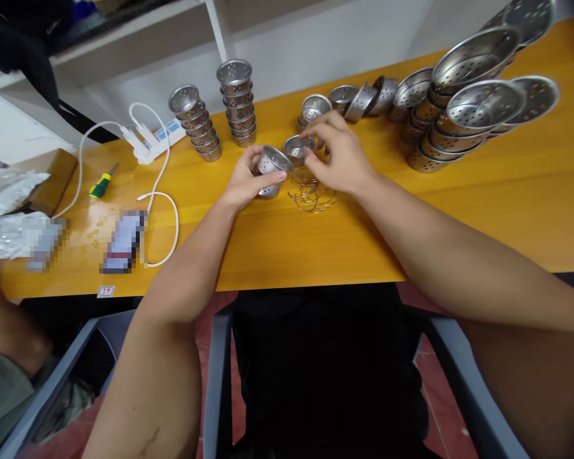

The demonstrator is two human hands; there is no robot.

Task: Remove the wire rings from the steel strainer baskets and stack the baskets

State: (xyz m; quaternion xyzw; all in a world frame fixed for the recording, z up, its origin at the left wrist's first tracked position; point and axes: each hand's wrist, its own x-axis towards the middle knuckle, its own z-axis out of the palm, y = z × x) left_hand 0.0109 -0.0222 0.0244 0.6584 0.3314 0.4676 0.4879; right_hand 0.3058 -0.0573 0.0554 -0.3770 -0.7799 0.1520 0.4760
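Here: left hand [245, 182] grips small perforated steel strainer cup [269, 167] tilted, above orange table [316, 242]. Right hand [340, 156] fingertips pinch second steel cup [297, 148]. Thin wire rings [310, 193] just below. Best keep cup steady, rim facing working hand.

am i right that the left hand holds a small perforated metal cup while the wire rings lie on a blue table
Not quite: the head view shows the table is yellow-orange wood, not blue. The left hand does hold a small perforated metal cup, and the wire rings lie on the table.
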